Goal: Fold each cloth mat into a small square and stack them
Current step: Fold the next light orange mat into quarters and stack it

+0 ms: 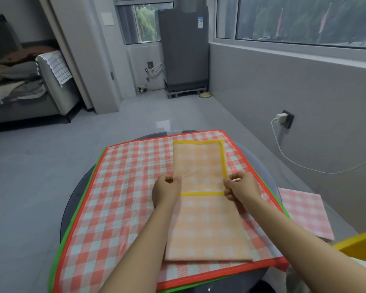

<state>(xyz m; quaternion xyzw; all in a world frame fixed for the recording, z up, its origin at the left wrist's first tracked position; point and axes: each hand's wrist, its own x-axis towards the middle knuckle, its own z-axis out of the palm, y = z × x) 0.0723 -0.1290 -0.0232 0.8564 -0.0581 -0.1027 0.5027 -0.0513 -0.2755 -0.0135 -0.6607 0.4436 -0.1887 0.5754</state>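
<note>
Now both hands, left point(166, 190) and right point(240, 188), pinch the yellow-trimmed mat point(205, 218) by its side edges

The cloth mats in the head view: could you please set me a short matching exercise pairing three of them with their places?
Things:
1. yellow-edged mat
2. red-edged mat
3. green-edged mat

Places:
A. at the bottom, only its border showing
B. on top, folded into a long strip, gripped at both sides by the left hand and right hand
C. spread flat in the middle of the pile

Pairs: 1-B, 2-C, 3-A
</note>
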